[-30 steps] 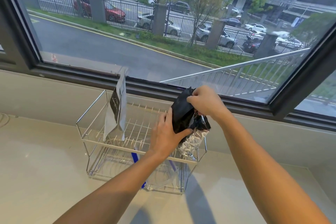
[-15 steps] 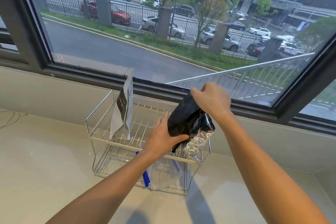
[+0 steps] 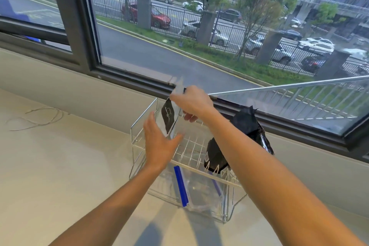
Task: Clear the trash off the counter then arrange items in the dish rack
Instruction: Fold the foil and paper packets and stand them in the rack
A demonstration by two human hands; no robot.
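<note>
Pale stone worktop [image 3: 60, 166] runs beneath a wide window [image 3: 199, 36] overlooking a street of parked cars. Against the sill stands a two-tier chrome wire dish rack [image 3: 191, 152]. On the right of its upper tier a crumpled black foil bag [image 3: 247, 126] leans upright, partly hidden behind the person's right forearm. The lower tier holds a clear plastic zip bag [image 3: 199, 191] with a blue seal strip, lying flat. At the left of the upper tier a white-and-black pouch [image 3: 169, 118] stands upright; the person's right hand [image 3: 192, 102] is pinched on its top edge, while the left hand [image 3: 159, 144], fingers spread apart, hovers just beside its lower part, contact unclear. A thin loose cord [image 3: 38, 118] lies on the worktop, well apart at far left.
</note>
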